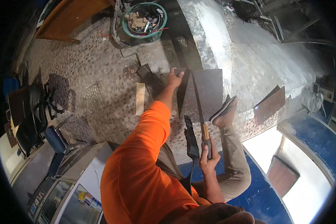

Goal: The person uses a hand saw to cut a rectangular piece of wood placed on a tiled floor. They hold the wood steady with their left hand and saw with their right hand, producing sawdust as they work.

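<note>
My left hand [174, 77] grips the upper left edge of a dark brown board [211, 89] on the floor, thumb on top. My right hand [210, 156] is closed round the handle of a long, narrow-bladed tool [206, 139] that looks like a handsaw, its handle grey and yellowish wood. Its dark blade [199, 100] runs away from me across the board, along a line between a left part and a wider right part. Whether it has cut through, I cannot tell. My sandalled foot [224, 114] rests at the board's lower right edge. A black strap [190, 138] hangs beside the tool.
Dark offcuts [151, 79] and a pale wood strip [140, 99] lie left of the board. Beyond them stands a green basket [164, 23] of scraps. Another brown board [269, 106] is at right, a black chair [30, 115] at left, and a glass-fronted cabinet [82, 164] nearer.
</note>
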Demonstrator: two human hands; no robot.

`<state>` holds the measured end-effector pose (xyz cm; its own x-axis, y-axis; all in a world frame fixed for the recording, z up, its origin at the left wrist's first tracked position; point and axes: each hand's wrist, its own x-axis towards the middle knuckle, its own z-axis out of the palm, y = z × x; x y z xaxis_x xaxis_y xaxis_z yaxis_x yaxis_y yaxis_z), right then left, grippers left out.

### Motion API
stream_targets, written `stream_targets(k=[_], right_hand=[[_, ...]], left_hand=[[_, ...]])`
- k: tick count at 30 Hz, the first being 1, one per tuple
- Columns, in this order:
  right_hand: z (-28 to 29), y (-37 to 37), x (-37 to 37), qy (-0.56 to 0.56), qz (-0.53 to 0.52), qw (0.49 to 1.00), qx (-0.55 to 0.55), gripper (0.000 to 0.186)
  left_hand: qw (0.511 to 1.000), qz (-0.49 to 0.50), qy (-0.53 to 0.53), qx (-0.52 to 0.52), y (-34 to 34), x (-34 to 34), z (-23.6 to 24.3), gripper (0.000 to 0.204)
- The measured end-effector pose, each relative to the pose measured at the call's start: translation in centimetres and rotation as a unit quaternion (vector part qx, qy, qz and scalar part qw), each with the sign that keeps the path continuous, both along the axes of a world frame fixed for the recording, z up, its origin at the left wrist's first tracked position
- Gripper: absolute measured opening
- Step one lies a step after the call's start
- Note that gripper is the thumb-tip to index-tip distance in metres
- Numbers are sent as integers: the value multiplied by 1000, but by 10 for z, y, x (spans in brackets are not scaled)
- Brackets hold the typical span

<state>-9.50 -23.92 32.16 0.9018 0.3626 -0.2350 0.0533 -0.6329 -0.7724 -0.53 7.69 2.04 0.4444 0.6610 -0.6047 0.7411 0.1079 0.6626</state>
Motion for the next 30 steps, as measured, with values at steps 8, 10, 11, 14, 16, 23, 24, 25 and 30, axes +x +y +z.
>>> stream_targets(k=[8, 10, 11, 14, 16, 23, 24, 25, 30], right_hand=[[-32, 41, 40, -6, 24, 1000, 10, 40], [-39, 40, 36, -25, 29, 999, 27, 41], [-37, 36, 33, -31, 33, 999, 26, 41], [-14, 9, 26, 19, 27, 999, 8, 43], [-9, -15, 19, 66, -5, 998, 10, 43], [-11, 6, 23, -30, 38, 999, 10, 40], [-9, 9, 21, -23, 32, 999, 12, 40], [-6, 11, 18, -17, 25, 999, 14, 39], [18, 28, 9, -4, -4, 1000, 3, 40]], left_hand=[[996, -45, 77, 31, 6, -23, -7, 73], [996, -43, 70, 37, 6, -26, -9, 72], [997, -41, 59, 38, 6, -27, -10, 74], [999, -36, 25, 31, 8, -27, -13, 80], [999, -41, 4, 13, 1, -24, -10, 81], [997, -36, 70, -12, 14, -24, -7, 71], [998, -40, 53, -9, 20, -28, -6, 70], [998, -45, 35, -7, 23, -31, -5, 68], [999, -42, 23, -1, 20, -36, -8, 63]])
